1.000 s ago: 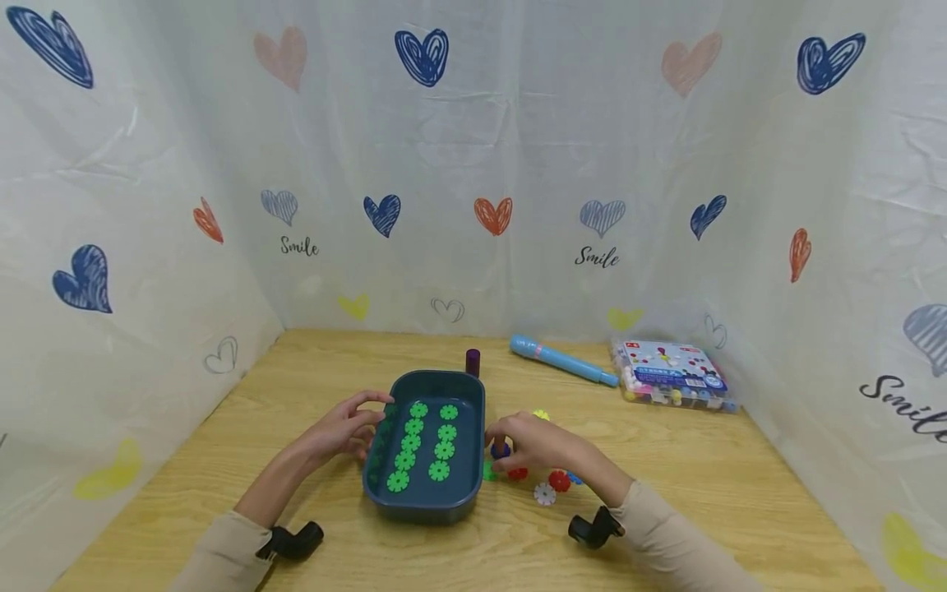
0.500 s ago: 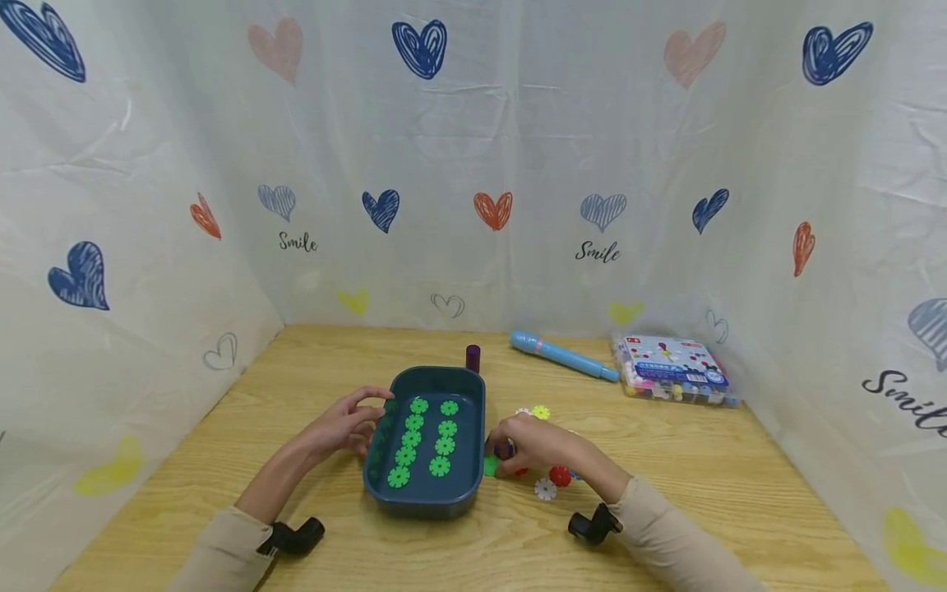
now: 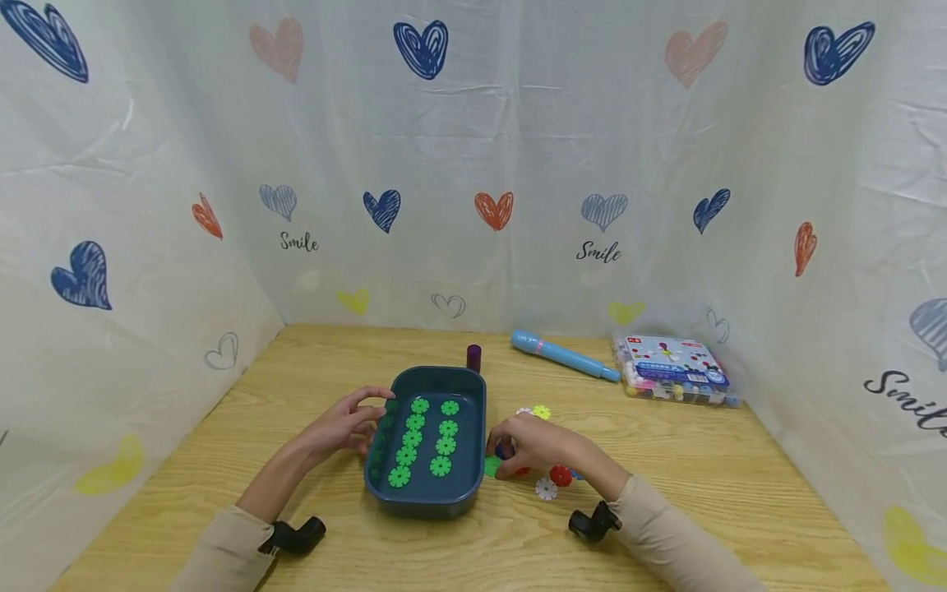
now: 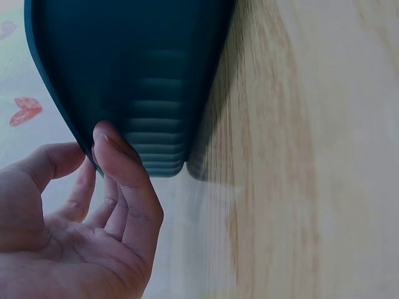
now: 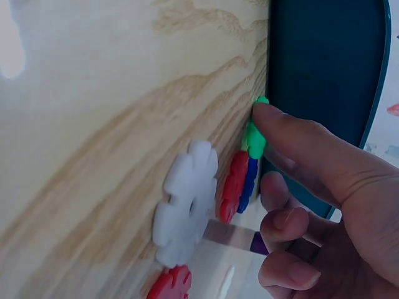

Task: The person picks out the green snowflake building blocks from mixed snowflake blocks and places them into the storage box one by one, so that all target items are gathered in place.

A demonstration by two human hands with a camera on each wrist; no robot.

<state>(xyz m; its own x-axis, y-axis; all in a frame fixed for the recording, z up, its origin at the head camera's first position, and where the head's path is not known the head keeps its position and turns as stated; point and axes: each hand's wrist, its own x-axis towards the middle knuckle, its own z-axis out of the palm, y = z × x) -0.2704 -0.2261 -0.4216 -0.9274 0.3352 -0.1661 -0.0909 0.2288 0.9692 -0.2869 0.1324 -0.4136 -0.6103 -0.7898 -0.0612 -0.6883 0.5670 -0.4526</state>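
My left hand (image 3: 344, 423) grips the left wall of a dark blue plastic bin (image 3: 425, 510), the thumb on one side of the rim and fingers on the other, in the left wrist view too. Inside the bin lie two rows of green flower-shaped discs (image 3: 411, 438). At the bin's right wall my right hand (image 3: 536, 444) pinches a green disc (image 5: 256, 138) at the table, its thumb on the near face and the index finger partly hidden behind. A red disc (image 5: 234, 187) and a dark blue disc (image 5: 248, 185) stand right under it in the right wrist view.
Around my right hand lie more loose discs, among them a white disc (image 3: 546, 489), a red one and a yellow disc (image 3: 542, 412). Behind the bin stands a purple cylinder (image 3: 473, 358). A light blue tube (image 3: 565, 356) and a clear box of beads (image 3: 675, 370) lie farther back.
My right fingers have come lower onto the green disc, and more of it shows beside the bin. My left hand keeps its place on the bin. The head view has tilted slightly.
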